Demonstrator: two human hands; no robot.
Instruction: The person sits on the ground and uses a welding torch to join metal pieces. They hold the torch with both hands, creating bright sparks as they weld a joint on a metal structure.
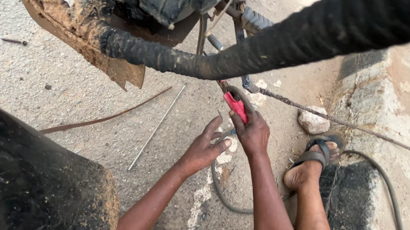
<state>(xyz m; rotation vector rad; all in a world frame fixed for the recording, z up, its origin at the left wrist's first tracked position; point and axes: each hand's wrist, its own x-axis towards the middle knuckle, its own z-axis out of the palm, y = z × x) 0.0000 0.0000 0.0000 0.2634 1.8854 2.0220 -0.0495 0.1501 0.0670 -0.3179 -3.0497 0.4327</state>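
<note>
Red-handled pliers (236,105) are clamped in the right hand (251,132), below the muddy ribbed hose (256,53); their jaws are hidden behind it. The left hand (204,149) is held open, fingers apart, just beside the grey cable (218,189).

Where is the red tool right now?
In the head view, the red tool is near the middle, gripped in the right hand, just under the muddy black pipe and left of the white stone.
</note>
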